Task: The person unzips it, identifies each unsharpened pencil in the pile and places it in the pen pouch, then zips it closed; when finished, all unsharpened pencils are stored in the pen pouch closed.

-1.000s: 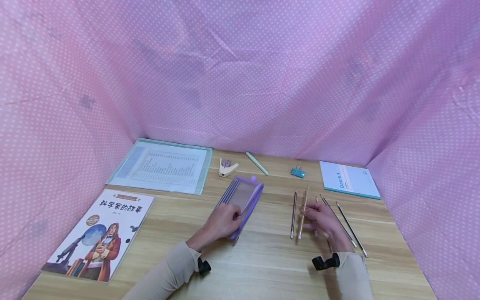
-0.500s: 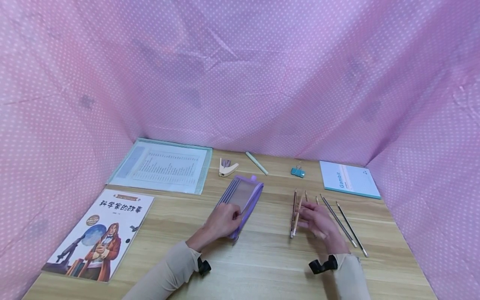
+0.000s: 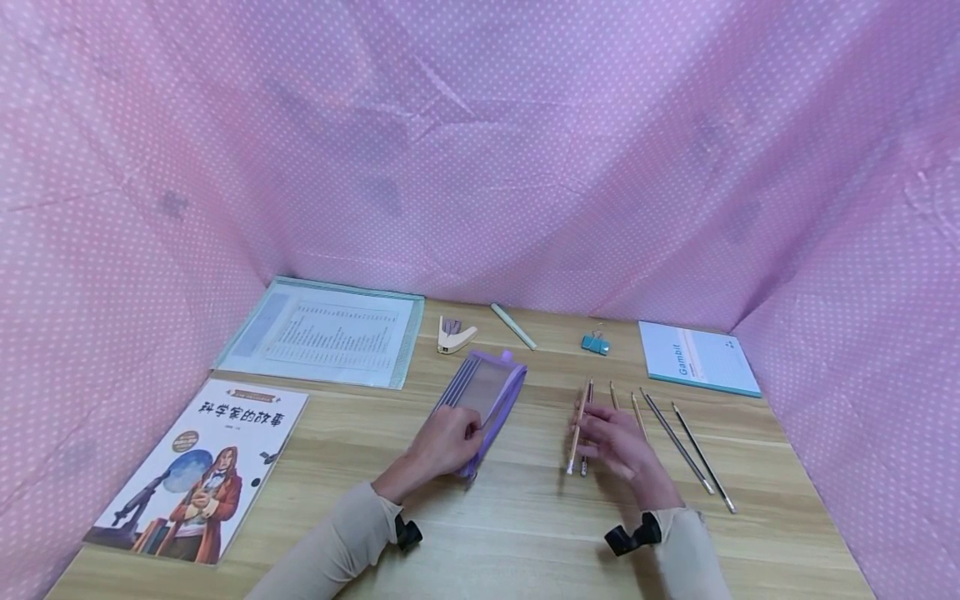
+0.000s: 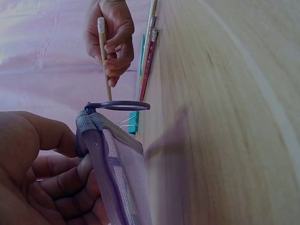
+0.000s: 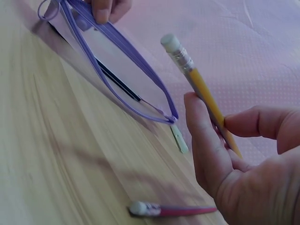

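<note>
My left hand (image 3: 448,439) pinches the edge of a purple mesh pencil pouch (image 3: 489,385). In the right wrist view the pouch's zipped mouth (image 5: 105,86) gapes, and a dark slim stick (image 5: 117,79) shows within its outline. My right hand (image 3: 624,443) holds a yellow pencil (image 5: 202,86) between thumb and fingers, white eraser end (image 5: 170,43) toward me, raised off the table. Just below it lies a dark red pencil (image 5: 185,210). Two more yellowish pencils (image 3: 637,410) and two dark pencils (image 3: 678,442) lie to the right, some partly hidden by the hand.
Behind the pouch are a cream stapler-like item (image 3: 456,340), a pale green stick (image 3: 514,326) and a teal binder clip (image 3: 596,343). A notebook (image 3: 701,360) lies at back right. A document folder (image 3: 322,333) and a picture book (image 3: 202,475) lie left. Pink dotted cloth (image 3: 480,167) surrounds the table.
My right hand has carried the yellow pencil leftward, past the dark red pencil and nearer the pouch. My left hand and the pouch have stayed in place.
</note>
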A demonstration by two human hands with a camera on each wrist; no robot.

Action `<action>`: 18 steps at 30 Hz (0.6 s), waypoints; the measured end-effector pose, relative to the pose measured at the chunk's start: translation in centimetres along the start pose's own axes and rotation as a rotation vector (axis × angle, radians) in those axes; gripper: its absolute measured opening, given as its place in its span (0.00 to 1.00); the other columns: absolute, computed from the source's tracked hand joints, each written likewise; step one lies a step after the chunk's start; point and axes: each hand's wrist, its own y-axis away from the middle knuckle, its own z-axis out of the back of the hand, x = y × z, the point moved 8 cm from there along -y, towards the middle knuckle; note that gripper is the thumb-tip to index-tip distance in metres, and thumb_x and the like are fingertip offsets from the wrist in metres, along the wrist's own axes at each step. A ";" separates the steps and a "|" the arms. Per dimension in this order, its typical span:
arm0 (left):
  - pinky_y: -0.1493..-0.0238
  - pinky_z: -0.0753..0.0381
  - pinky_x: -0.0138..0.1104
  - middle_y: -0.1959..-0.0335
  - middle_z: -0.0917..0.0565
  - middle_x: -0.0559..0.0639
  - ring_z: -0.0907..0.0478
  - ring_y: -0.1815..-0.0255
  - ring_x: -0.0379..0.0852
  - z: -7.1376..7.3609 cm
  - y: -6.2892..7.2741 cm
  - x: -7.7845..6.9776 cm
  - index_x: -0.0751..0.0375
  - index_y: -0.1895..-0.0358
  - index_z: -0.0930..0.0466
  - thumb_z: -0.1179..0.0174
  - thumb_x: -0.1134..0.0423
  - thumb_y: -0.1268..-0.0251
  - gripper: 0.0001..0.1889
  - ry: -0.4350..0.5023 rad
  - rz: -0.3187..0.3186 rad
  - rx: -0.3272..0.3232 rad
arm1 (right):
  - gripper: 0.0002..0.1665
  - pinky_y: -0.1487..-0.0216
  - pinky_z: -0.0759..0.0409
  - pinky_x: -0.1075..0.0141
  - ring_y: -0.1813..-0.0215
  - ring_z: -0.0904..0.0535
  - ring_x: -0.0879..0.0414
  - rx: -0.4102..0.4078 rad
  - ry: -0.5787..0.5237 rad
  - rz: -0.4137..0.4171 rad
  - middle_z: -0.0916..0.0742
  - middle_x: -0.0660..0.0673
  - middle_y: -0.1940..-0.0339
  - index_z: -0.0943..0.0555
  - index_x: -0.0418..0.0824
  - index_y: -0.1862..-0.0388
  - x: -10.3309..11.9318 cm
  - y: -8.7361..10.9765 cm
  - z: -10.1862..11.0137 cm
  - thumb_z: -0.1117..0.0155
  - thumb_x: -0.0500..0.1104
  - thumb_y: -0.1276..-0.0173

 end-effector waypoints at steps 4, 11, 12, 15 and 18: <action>0.86 0.31 0.23 0.81 0.19 0.48 0.29 0.86 0.33 0.0 0.0 0.1 0.62 0.73 0.16 0.40 0.69 0.41 0.05 0.000 0.004 0.002 | 0.34 0.58 0.14 0.69 0.55 0.16 0.63 0.017 -0.001 -0.002 0.16 0.50 0.56 0.48 0.22 0.26 -0.2 -0.1 -0.8 0.51 0.33 0.24; 0.86 0.31 0.23 0.80 0.18 0.48 0.28 0.86 0.34 0.0 0.1 0.1 0.63 0.71 0.16 0.40 0.68 0.40 0.05 0.007 0.008 0.010 | 0.29 0.55 0.13 0.66 0.55 0.15 0.62 0.048 -0.036 -0.006 0.15 0.50 0.57 0.40 0.25 0.29 -0.7 -0.3 -2.6 0.48 0.32 0.25; 0.86 0.31 0.23 0.80 0.19 0.48 0.28 0.86 0.34 0.0 0.1 0.1 0.63 0.71 0.16 0.40 0.68 0.40 0.05 0.007 0.008 0.010 | 0.30 0.55 0.13 0.66 0.55 0.15 0.62 0.053 -0.034 -0.006 0.16 0.50 0.57 0.42 0.24 0.28 -0.8 -0.4 -2.9 0.48 0.32 0.25; 0.86 0.31 0.22 0.80 0.19 0.48 0.28 0.85 0.34 -0.1 0.0 0.2 0.63 0.71 0.15 0.40 0.69 0.40 0.05 0.008 0.006 0.010 | 0.34 0.55 0.13 0.66 0.54 0.16 0.62 0.078 -0.028 -0.012 0.17 0.50 0.56 0.47 0.21 0.27 -1.0 -0.7 -3.8 0.49 0.33 0.25; 0.85 0.31 0.22 0.80 0.19 0.48 0.28 0.85 0.34 -0.1 0.0 0.2 0.63 0.71 0.15 0.40 0.69 0.41 0.05 0.009 0.004 0.008 | 0.35 0.54 0.13 0.66 0.54 0.17 0.62 0.089 -0.023 -0.019 0.17 0.51 0.55 0.48 0.21 0.26 -1.2 -1.0 -4.6 0.48 0.34 0.25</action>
